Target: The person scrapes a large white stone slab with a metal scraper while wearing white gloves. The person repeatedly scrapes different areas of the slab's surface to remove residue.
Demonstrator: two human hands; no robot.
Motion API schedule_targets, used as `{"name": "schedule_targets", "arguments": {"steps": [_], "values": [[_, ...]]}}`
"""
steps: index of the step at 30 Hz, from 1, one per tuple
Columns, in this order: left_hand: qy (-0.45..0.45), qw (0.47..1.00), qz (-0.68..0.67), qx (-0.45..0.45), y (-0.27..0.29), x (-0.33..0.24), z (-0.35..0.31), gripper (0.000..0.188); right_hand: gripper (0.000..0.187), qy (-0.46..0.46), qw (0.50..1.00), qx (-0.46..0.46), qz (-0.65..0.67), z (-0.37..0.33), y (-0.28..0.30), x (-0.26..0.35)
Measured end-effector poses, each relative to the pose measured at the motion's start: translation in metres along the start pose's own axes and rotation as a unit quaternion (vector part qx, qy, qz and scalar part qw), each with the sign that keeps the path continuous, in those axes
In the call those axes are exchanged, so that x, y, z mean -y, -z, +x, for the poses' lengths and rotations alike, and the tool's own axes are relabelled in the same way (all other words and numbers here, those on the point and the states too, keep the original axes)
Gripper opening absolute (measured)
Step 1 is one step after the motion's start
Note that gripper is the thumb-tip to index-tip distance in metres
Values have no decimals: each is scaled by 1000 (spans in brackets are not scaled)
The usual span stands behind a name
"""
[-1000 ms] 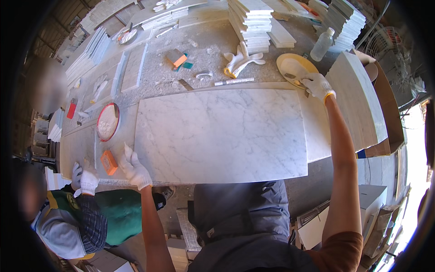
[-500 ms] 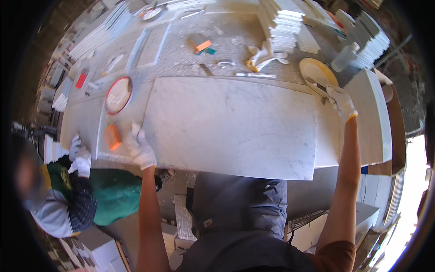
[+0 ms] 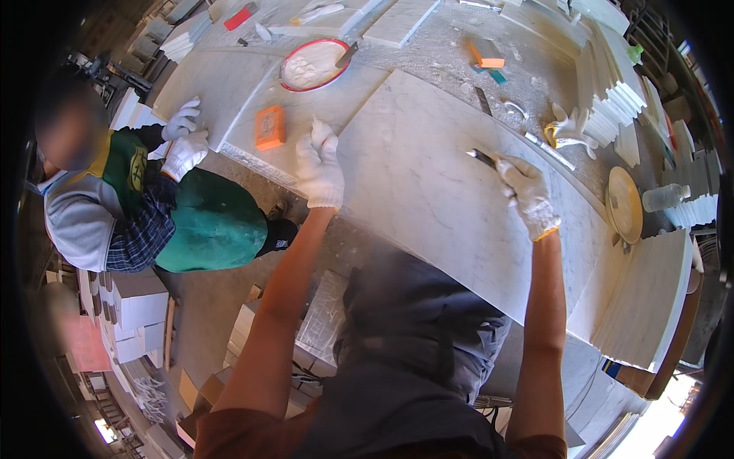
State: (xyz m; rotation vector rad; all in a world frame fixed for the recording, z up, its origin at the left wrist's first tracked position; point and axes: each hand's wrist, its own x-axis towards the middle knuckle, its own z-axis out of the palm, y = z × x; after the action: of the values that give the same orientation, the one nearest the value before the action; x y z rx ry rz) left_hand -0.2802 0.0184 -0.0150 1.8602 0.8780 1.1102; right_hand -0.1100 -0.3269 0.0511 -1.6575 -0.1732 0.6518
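Observation:
A large pale, grey-veined stone slab point(image 3: 428, 176) lies flat before me. Over it my gloved right hand point(image 3: 524, 191) grips a small putty knife point(image 3: 482, 157), its dark blade pointing left with a whitish tip. My gloved left hand point(image 3: 319, 170) is at the slab's left edge, its fingers curled together; whatever may be between them is hidden. Beside that hand an orange block point(image 3: 270, 128) rests on a neighbouring slab. Farther back, a red-rimmed bowl point(image 3: 306, 69) contains white paste and another spatula. On the right, a yellow plate point(image 3: 625, 205) sits near the slab.
A co-worker in a green apron point(image 3: 214, 222) stands at the left, gloved hands together point(image 3: 185, 141). Stacked tiles point(image 3: 612, 99), spare gloves point(image 3: 569, 130), a clear bottle point(image 3: 664, 197) and another orange block point(image 3: 486, 53) occupy the far side. A thick slab point(image 3: 646, 298) stands at right.
My right hand has moved from the yellow plate to above the slab with the putty knife. The view has turned left, so the co-worker shows more fully; my left hand stays by the slab's edge.

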Motion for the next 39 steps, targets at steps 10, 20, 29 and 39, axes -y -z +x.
{"name": "schedule_targets", "arguments": {"steps": [10,20,29,39], "values": [[6,992,-130,6,0,6,0,33,38,49,995,26,-77,49,-157,-4],[-57,998,12,-13,4,-2,-7,38,27,327,908,-96,-244,48,-208,-16],[-41,999,-22,11,6,-3,-7,34,24,101,944,-40,-311,36,-205,4],[-33,997,-66,18,4,0,-6,32,39,282,913,34,-294,19,-194,8]]}}
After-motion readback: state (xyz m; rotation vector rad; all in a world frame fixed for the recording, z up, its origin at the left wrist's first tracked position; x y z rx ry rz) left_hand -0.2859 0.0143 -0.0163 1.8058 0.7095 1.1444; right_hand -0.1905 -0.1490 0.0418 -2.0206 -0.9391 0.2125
